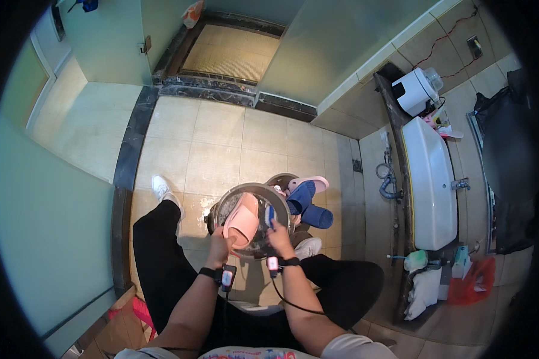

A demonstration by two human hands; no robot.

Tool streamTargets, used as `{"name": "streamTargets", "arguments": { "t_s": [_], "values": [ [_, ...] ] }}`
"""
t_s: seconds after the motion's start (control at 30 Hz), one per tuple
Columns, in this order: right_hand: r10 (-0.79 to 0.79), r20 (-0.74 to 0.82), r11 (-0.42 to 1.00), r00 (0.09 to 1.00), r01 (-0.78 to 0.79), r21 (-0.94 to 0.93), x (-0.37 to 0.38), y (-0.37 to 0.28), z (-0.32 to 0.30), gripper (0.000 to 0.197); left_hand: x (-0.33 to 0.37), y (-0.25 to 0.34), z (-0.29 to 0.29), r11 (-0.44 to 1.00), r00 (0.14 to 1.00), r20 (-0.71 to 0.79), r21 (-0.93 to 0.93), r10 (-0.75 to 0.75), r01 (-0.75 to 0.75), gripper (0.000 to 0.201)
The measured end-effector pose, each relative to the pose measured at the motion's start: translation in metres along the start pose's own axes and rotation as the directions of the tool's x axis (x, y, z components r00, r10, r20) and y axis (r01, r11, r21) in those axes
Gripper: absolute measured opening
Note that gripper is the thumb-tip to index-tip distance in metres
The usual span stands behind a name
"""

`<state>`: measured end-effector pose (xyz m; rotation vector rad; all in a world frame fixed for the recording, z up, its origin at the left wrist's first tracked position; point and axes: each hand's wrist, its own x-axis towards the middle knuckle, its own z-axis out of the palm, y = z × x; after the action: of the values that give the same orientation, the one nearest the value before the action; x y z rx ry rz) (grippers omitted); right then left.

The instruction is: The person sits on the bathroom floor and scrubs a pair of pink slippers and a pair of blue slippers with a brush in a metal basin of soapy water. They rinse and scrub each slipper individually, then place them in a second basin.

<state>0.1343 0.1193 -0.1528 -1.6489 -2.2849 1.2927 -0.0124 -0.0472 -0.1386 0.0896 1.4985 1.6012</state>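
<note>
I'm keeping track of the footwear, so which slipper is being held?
The peach slipper, whose near end is in the left grip. The blue slippers and the pale pink slipper lie to its right, unheld.

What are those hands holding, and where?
The left hand holds a pink slipper by its near end; the right hand holds what seems a blue brush, by its near end.

The left hand's grip (pixel 221 242) holds a pink slipper (pixel 245 210) over a gray basin (pixel 279 198); the right hand's grip (pixel 278 237) holds a blue-and-white brush (pixel 270 215); blue slippers (pixel 317 216) lie nearby.
</note>
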Motion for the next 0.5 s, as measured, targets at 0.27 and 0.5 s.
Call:
{"name": "streamTargets", "arguments": {
  "t_s": [0.27,0.5],
  "values": [
    [0.298,0.442,0.67,0.846,-0.516,0.534,-0.011,-0.01,0.027,0.038,0.002,0.006,-0.006,0.998,0.996,-0.069,-0.029,0.05,-0.052,0.032],
    [-0.33,-0.126,0.915,0.935,0.35,0.199,-0.084,-0.059,0.003,0.045,-0.008,0.028,0.011,0.99,0.992,-0.054,0.091,0.11,-0.105,0.035]
  ]
}}
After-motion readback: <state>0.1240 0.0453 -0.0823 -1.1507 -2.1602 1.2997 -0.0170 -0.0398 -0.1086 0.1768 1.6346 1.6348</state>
